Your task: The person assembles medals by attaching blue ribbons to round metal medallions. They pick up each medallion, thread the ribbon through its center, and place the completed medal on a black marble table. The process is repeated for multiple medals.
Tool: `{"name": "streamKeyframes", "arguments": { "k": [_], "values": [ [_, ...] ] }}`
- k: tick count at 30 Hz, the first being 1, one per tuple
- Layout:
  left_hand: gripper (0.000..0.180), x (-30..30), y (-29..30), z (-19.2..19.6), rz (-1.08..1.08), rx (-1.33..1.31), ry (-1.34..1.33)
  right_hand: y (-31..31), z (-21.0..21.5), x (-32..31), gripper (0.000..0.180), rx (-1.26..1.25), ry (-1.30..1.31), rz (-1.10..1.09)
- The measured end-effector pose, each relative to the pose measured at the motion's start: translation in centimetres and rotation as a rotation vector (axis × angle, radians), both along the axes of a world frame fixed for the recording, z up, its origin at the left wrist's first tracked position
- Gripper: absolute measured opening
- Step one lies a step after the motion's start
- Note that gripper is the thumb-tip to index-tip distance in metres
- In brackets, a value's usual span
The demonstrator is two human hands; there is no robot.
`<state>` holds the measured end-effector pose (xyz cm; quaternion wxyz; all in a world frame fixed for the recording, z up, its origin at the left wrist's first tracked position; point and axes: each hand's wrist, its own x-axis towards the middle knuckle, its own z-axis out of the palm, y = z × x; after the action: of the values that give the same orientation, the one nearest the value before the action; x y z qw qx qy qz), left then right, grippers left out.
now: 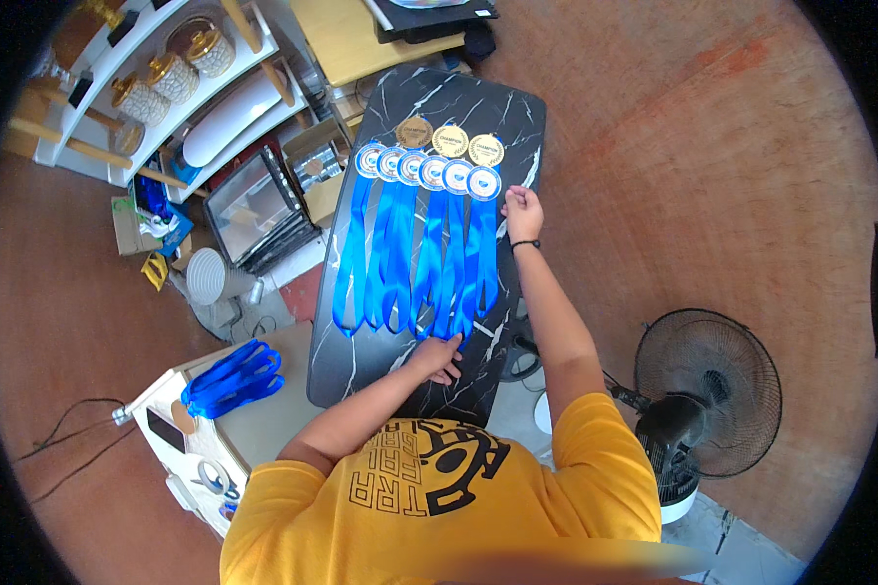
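Note:
Several medals on blue ribbons (415,253) lie side by side on a black marble-patterned table (517,117). Three gold medals (450,140) form the far row, with several white-and-blue medals (432,172) just below them. My left hand (439,356) lies on the near ends of the ribbons, fingers spread. My right hand (523,212) rests on the table beside the rightmost medal (484,182), its curled fingertips at the medal's edge. Whether it grips the medal is not visible. A dark band is on my right wrist.
A bundle of blue ribbons (232,378) lies on a white stand at lower left. A black standing fan (707,395) is at lower right. A white shelf (166,78) with jars, framed panels (254,210) and a cardboard box stand at upper left on the reddish floor.

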<state>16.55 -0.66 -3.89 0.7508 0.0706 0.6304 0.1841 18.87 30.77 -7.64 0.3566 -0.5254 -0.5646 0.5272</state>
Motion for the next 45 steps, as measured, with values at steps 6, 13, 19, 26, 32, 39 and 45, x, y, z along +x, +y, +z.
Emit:
{"name": "streamKeyframes", "arguments": {
  "k": [6, 13, 19, 26, 32, 39, 45],
  "values": [
    [0.048, -4.6, -7.2, 8.8, 0.096, 0.209, 0.143, -9.1, 4.2, 6.4, 0.026, 0.083, 0.040, 0.071],
    [0.020, -14.8, -24.8, 16.0, 1.089, 0.599, 1.590, -16.3, 3.4, 15.0, 0.020, 0.020, -0.009, -0.017],
    [0.054, -17.2, -43.4, 18.9, 0.511, -0.275, 1.800, -17.0, 2.4, 17.0, 0.020, 0.160, -0.037, 0.165],
    [0.093, -21.6, -46.2, 16.4, 0.140, -0.164, 1.593, -17.9, 6.5, 13.6, 0.019, 0.053, -0.073, 0.233],
    [0.086, -27.5, -46.7, 14.4, 0.009, -0.215, 1.360, -19.4, 8.3, 12.4, 0.017, 0.289, -0.008, 0.422],
    [0.068, -29.2, -49.7, 10.9, 0.043, 0.006, 1.476, -21.0, 8.8, 15.2, 0.014, 0.103, -0.026, 0.334],
    [0.070, -29.1, -48.9, 13.1, -0.103, -0.066, 1.584, -21.3, 9.0, 17.0, 0.010, 0.223, -0.088, 0.250]
  ]
}}
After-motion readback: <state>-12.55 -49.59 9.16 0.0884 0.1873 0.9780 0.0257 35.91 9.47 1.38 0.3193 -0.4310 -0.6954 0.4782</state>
